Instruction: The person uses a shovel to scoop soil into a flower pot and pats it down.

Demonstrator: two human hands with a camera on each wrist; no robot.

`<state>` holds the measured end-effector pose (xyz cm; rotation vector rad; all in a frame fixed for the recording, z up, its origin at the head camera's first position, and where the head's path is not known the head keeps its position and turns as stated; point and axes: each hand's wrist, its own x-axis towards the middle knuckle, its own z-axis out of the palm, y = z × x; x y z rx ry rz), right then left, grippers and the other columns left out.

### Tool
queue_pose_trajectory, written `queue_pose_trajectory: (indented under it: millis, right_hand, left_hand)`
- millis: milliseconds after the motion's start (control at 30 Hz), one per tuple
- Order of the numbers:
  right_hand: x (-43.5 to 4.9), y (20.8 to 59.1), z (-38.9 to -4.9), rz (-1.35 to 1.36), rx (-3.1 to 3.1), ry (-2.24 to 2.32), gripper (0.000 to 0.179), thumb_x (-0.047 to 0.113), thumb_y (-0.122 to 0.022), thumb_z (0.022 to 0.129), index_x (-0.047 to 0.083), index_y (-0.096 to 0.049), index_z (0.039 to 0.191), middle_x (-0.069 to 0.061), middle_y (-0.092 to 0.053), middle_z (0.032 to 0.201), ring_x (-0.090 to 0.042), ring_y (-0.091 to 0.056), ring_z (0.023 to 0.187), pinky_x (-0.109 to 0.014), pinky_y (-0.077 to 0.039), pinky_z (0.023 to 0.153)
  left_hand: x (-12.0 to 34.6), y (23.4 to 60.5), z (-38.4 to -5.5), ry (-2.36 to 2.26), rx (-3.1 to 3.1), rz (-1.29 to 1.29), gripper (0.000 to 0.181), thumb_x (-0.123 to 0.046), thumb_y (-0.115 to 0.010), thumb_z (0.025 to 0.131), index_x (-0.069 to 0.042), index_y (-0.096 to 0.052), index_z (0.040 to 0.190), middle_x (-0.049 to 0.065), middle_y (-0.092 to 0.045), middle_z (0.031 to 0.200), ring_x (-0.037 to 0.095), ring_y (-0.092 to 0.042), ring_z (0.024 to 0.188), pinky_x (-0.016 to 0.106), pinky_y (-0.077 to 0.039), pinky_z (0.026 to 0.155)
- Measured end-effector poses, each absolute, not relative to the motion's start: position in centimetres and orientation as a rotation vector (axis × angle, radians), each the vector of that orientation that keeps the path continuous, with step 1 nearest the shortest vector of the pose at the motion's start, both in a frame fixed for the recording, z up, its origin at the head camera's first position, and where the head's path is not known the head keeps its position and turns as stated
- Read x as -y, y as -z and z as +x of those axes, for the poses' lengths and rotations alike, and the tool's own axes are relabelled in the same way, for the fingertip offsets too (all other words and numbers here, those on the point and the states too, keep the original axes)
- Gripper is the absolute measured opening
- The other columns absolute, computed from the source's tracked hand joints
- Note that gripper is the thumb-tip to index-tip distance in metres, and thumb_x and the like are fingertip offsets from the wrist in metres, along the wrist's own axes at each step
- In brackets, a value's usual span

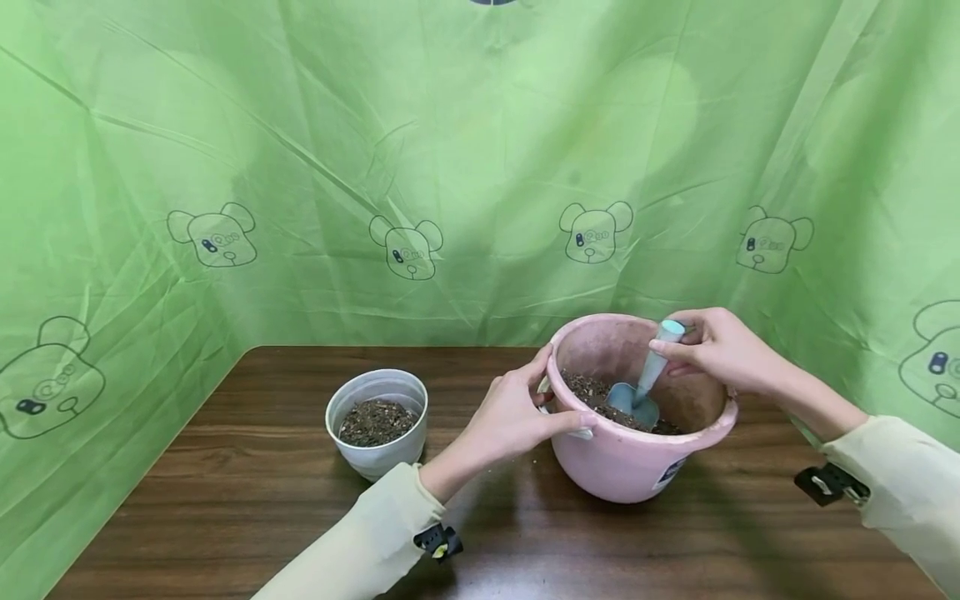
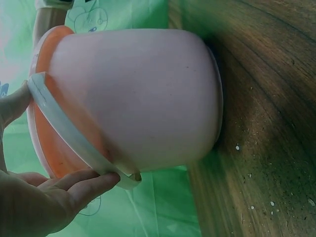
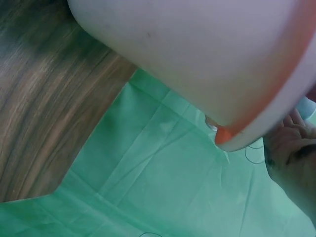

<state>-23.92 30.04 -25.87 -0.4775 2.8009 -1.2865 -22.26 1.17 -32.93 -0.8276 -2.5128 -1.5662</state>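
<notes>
My right hand [image 1: 718,348] pinches the blue trowel [image 1: 651,372] near its top; from that grip its long axis slants down-left into the soil [image 1: 588,390] inside the pink bucket [image 1: 611,464], whose left rim my left hand [image 1: 516,410] grips.

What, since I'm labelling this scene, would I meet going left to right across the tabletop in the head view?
Pale pot → left hand → pink bucket → right hand.
</notes>
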Motion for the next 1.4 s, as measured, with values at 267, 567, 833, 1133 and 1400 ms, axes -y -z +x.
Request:
queue_pose_trajectory:
  millis: [267, 567, 833, 1133, 1400]
  right_hand:
    - [-29.8, 26.1, -23.6, -0.433, -2.757, 1.354, 0.035, 0.029, -0.065, 0.091, -0.004, -0.058, 0.099, -0.023, -0.066, 0.085, -0.036, -0.068, 0.078, -0.042, -0.057, 0.071]
    - [-29.6, 25.9, -22.9, -0.318, -2.691, 1.516, 0.041, 0.025, -0.063, 0.093, -0.011, -0.053, 0.109, -0.024, -0.068, 0.089, -0.035, -0.068, 0.08, -0.042, -0.056, 0.072]
    - [-29.3, 25.6, -22.5, -0.207, -2.655, 1.578, 0.053, 0.028, -0.061, 0.094, -0.015, -0.046, 0.121, -0.022, -0.068, 0.093, -0.036, -0.068, 0.083, -0.044, -0.056, 0.074]
    - [-29.2, 25.6, -22.1, -0.198, -2.564, 1.682, 0.044, 0.022, -0.061, 0.095, -0.016, -0.049, 0.114, -0.025, -0.067, 0.092, -0.036, -0.068, 0.082, -0.044, -0.055, 0.075]
    - [-29.1, 25.5, -22.0, -0.128, -2.506, 1.727, 0.049, 0.022, -0.061, 0.095, -0.017, -0.044, 0.119, -0.024, -0.067, 0.09, -0.032, -0.069, 0.079, -0.044, -0.055, 0.076]
  left_hand:
    - [-1.2, 33.1, -22.4, 1.589, 2.505, -0.829, 0.11, -0.06, -0.082, 0.061, -0.027, -0.027, 0.151, 0.005, -0.05, 0.139, 0.007, -0.058, 0.105, 0.027, -0.049, 0.088]
    - [-1.2, 33.2, -22.5, 1.578, 2.504, -0.834, 0.11, -0.059, -0.082, 0.061, -0.026, -0.027, 0.151, 0.005, -0.05, 0.139, 0.007, -0.057, 0.106, 0.028, -0.048, 0.09]
    - [-1.2, 33.2, -22.6, 1.589, 2.498, -0.831, 0.112, -0.058, -0.083, 0.06, -0.026, -0.027, 0.151, 0.005, -0.051, 0.138, 0.008, -0.058, 0.106, 0.027, -0.049, 0.089]
    - [-1.1, 33.2, -22.5, 1.601, 2.489, -0.842, 0.111, -0.058, -0.083, 0.061, -0.025, -0.027, 0.151, 0.004, -0.05, 0.139, 0.008, -0.059, 0.105, 0.026, -0.048, 0.089]
    - [-1.1, 33.0, -22.5, 1.59, 2.487, -0.849, 0.111, -0.057, -0.083, 0.061, -0.025, -0.028, 0.151, 0.004, -0.051, 0.137, 0.007, -0.06, 0.103, 0.025, -0.049, 0.087]
